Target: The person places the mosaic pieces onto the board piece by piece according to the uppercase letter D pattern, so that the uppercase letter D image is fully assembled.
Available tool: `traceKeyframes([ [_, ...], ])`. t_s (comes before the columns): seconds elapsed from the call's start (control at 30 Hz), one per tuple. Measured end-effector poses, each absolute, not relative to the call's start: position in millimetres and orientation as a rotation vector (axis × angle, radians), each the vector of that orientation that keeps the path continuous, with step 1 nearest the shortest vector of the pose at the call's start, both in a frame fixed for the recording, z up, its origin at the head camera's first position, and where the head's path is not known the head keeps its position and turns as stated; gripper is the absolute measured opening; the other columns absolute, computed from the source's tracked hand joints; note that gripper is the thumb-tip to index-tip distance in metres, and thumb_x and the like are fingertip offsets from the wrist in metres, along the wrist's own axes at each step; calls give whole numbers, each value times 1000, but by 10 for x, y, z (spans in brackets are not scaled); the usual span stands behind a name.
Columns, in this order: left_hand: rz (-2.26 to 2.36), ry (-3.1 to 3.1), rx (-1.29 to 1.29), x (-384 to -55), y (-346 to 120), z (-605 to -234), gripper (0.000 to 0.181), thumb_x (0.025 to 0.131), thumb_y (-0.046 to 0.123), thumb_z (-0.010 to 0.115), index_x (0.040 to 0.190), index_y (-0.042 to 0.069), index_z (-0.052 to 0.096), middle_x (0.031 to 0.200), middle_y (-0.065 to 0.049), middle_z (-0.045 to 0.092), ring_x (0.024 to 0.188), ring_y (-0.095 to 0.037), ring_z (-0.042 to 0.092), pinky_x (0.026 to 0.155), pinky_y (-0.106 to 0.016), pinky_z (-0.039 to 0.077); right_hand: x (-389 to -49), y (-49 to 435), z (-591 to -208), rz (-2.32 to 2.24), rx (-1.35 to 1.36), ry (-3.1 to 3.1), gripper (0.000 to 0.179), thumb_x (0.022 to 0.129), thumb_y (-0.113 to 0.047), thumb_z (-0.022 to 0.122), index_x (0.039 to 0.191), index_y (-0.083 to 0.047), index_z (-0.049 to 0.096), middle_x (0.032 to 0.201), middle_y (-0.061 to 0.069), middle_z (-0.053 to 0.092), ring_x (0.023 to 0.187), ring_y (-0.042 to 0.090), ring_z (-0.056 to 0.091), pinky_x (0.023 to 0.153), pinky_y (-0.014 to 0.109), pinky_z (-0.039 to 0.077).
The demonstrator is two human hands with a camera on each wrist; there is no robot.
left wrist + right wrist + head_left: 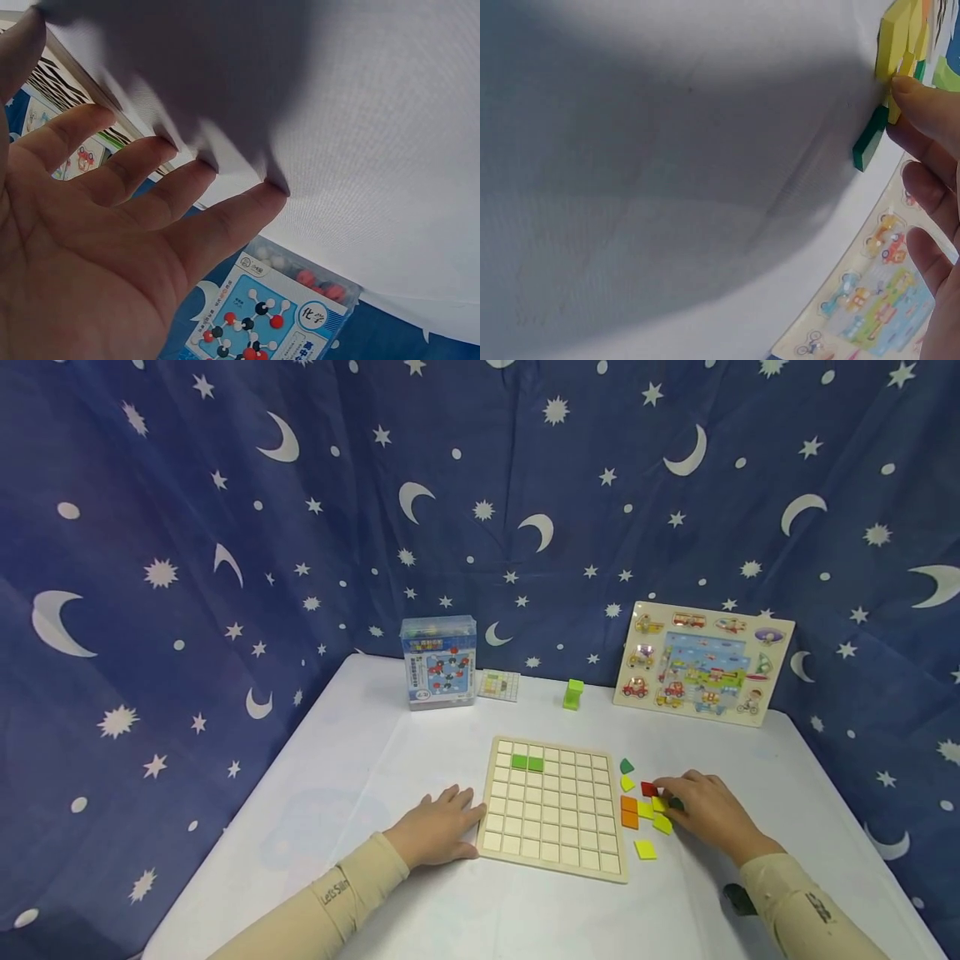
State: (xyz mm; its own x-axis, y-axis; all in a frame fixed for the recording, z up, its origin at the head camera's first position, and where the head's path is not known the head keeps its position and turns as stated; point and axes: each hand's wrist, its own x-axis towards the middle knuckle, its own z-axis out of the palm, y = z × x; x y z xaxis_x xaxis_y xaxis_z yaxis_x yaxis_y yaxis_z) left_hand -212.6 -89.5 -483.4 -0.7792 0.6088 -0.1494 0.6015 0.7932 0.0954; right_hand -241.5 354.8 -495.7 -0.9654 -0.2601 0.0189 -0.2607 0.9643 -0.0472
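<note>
A light wooden grid board [551, 865] lies in the middle of the table, with two green tiles [520, 762] set side by side in its upper left squares. At its left edge rests my left hand [437, 827], palm down and fingers straight, the thumb by the lower corner. Right of the board, my right hand [708, 810] reaches into loose pieces. In the right wrist view, its thumb and index finger pinch a yellow tile [895, 105], partly hidden; a dark green piece [871, 140] lies beside it. A red tile [648, 789] is near the index fingertip.
Orange tiles [629, 812], a lone yellow tile [645, 850] and a small green piece [626, 766] lie right of the board. Farther back stand a clear box with a molecule picture [441, 664], a pattern card [498, 685], a green block [573, 693] and a vehicle puzzle [624, 681].
</note>
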Motion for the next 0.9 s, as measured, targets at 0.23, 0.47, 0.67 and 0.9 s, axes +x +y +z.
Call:
traceKeyframes([
  [0.23, 60, 2813, 932, -2126, -917, -4842, 72, 88, 56, 65, 147, 18, 49, 152, -15, 44, 139, -40, 40, 101, -63, 43, -2447, 3526, -4918, 83, 444, -3061, 51, 75, -22, 87, 122, -13, 68, 90, -8, 68, 98, 25, 58, 94, 57, 44],
  [0.47, 69, 2808, 922, -2125, -919, -4865, 72, 87, 57, 65, 147, 20, 49, 152, -14, 44, 139, -39, 40, 101, -63, 43, -2511, 3286, -4824, 137, 507, -3035, 47, 80, -22, 84, 122, -11, 68, 90, -9, 67, 98, 23, 58, 95, 56, 43],
  [0.67, 73, 2812, 917, -2119, -924, -4839, 72, 88, 56, 65, 148, 21, 48, 153, -14, 43, 140, -39, 40, 102, -63, 42, -2684, 2919, -4774, 167, 626, -2988, 45, 83, -25, 81, 124, -13, 67, 93, -9, 67, 99, 22, 58, 98, 56, 42],
  [0.9, 45, 2815, 942, -2104, -907, -4822, 71, 89, 56, 63, 149, 21, 47, 153, -13, 42, 140, -38, 40, 101, -61, 43, -2872, 2471, -4815, 182, 818, -2840, 44, 82, -22, 83, 123, -13, 68, 94, -7, 69, 96, 17, 59, 94, 50, 46],
])
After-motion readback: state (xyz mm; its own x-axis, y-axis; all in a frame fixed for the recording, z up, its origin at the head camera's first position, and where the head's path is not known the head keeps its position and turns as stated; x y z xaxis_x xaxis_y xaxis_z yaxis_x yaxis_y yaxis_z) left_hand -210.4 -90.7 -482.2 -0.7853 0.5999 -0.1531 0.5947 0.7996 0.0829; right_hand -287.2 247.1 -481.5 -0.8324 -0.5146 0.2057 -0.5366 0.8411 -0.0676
